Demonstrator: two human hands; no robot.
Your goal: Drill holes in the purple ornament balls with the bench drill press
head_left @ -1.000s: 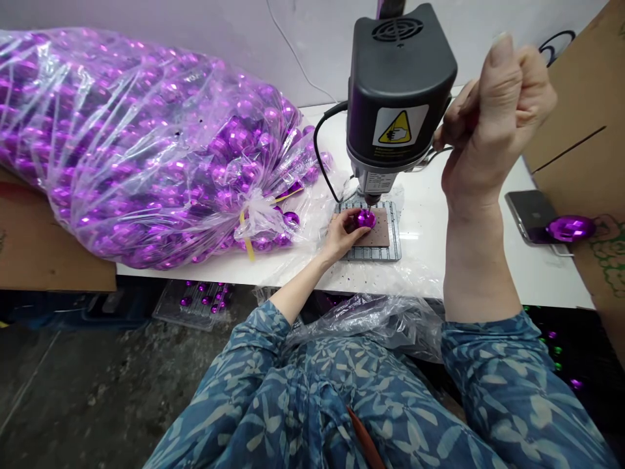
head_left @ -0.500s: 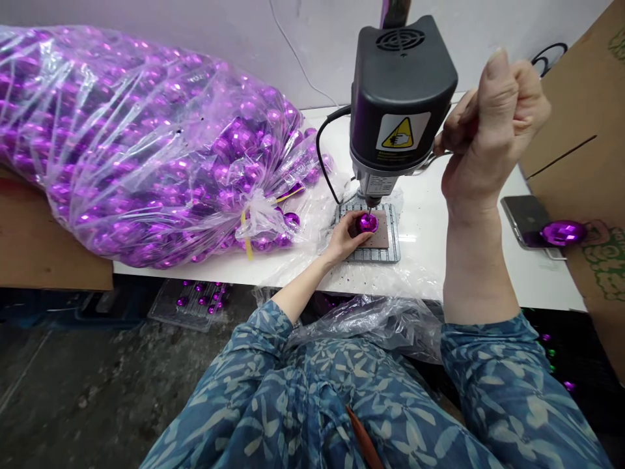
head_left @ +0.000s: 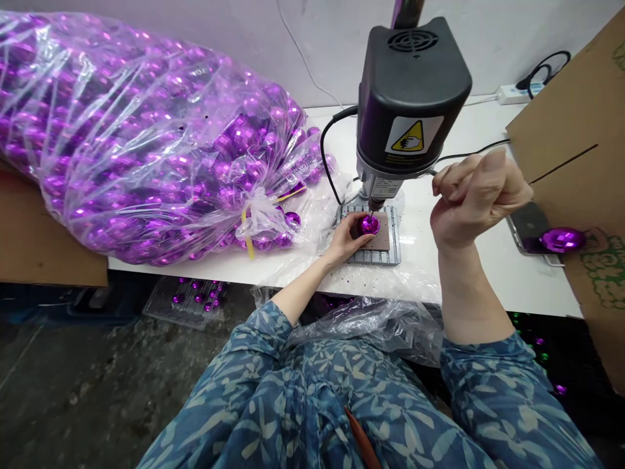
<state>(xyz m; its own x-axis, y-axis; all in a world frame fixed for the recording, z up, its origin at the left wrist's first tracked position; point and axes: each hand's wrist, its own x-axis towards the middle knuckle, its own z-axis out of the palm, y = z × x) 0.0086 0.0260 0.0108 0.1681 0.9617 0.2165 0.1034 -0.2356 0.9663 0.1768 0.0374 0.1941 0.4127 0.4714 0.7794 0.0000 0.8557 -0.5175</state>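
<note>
My left hand point(head_left: 346, 238) pinches a shiny purple faceted ball point(head_left: 370, 225) between thumb and fingers. The ball sits on a small brown board point(head_left: 381, 242) over the grey slotted base point(head_left: 394, 228) of a drill press point(head_left: 415, 91). Straight above, the drill bit point(head_left: 372, 213) meets the top of the ball; whether it is inside cannot be made out. To the right of the motor housing, my right hand point(head_left: 476, 195) is closed in a fist round the drill press's feed lever, mostly hidden by the fingers.
A large clear bag of purple balls point(head_left: 161, 143) fills the left of the white table point(head_left: 508, 280). At right are a phone point(head_left: 530, 225), a loose purple ball point(head_left: 562, 240) and a cardboard box point(head_left: 576, 169). Plastic film point(head_left: 375, 319) hangs over the front edge.
My right hand has come down with the lever. My left hand stays on the ball. The view has shifted slightly.
</note>
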